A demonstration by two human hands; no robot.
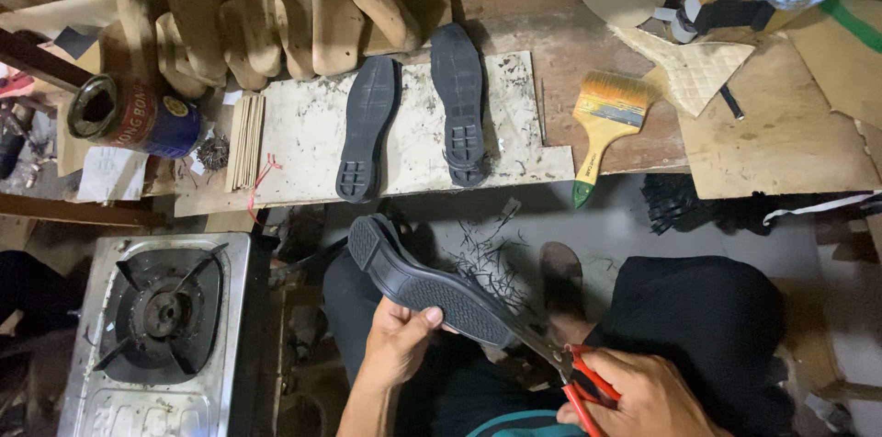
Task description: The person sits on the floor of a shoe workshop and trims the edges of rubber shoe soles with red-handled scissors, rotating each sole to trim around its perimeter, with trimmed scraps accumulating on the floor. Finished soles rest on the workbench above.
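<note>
Over my lap, near the middle of the scene, I hold a black rubber shoe sole (432,285), tread side up, its long axis running diagonally: heel end pointing far-left, toe end near-right. My left hand (397,345) grips it from beneath, thumb laid on the tread. My right hand (643,396) is closed around red-handled scissors (574,373), whose blades meet the sole's toe edge. Farther off, two more black soles (367,129) (458,106) lie on a stained board (303,138), a yellow-handled paintbrush (602,124) to their right, a gas burner (165,313) near left.
</note>
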